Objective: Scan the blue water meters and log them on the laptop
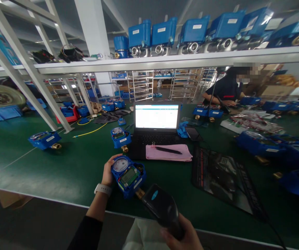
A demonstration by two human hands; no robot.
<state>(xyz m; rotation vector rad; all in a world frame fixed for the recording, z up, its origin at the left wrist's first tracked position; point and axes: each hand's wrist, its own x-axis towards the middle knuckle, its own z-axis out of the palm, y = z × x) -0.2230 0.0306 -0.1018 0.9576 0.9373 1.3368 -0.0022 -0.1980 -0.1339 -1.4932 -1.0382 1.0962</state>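
My left hand [108,172], with a pale watch on its wrist, grips the left side of a blue water meter [128,175] at the bench's front edge. The meter has a round dial, a small display with a green circuit board, and a brass pipe fitting pointing toward me. My right hand [182,234] is closed around the handle of a black barcode scanner [162,205]. The scanner's head is close to the brass fitting and a white label on the meter's side; whether they touch I cannot tell. Just behind stands another blue meter [120,137].
Behind the meters is an open laptop [156,118], with a pink notepad [169,152] and pen on it. A phone [193,133] and mouse mat [222,177] lie to the right, near more meters [261,144]. Overhead runs a loaded shelf [165,62]. A co-worker [225,86] sits opposite.
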